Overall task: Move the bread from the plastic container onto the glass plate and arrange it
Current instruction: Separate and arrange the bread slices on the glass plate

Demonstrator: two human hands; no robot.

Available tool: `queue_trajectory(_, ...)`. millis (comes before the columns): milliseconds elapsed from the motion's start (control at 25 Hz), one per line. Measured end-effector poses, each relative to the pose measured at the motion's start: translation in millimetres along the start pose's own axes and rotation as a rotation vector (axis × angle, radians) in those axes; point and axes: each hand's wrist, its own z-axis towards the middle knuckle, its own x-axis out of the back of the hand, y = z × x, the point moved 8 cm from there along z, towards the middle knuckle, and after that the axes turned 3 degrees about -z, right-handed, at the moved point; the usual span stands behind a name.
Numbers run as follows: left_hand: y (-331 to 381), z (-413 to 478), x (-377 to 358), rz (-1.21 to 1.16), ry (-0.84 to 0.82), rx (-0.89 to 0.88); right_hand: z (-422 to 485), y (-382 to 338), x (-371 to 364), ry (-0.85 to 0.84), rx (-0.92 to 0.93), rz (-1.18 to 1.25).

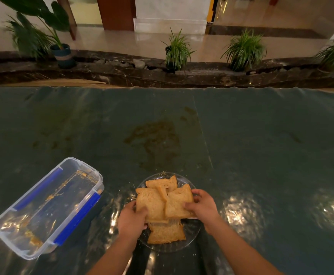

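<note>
Bread slices (163, 203) fanned on glass plate (192, 233). Left hand (132, 220) pinches 9 o'clock slice; right hand (203, 207) pinches 3 o'clock slice. Plastic container (49, 207) holds crumbs only.

We're prob. in a hotel or office lobby w/ an indoor garden strip, not a kitchen: polished pale stone floor (122, 42) reflecting light, a white marble column base (170, 24) and dark wood panel (114, 12) behind. A dark marble planter border (182, 76) w/ loose stones holds potted spider plants (177, 50) and a big-leaf plant in a blue pot (63, 54). Our bench (261, 135) is covered w/ a dark green plastic sheet, stained and glossy, so a makeshift setup.
</note>
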Motion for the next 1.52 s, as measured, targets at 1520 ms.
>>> queue_trajectory(1520, 14, -1, -9, -0.087, -0.053, 0.012, -16, -58, -10, 0.089, 0.49, -0.907)
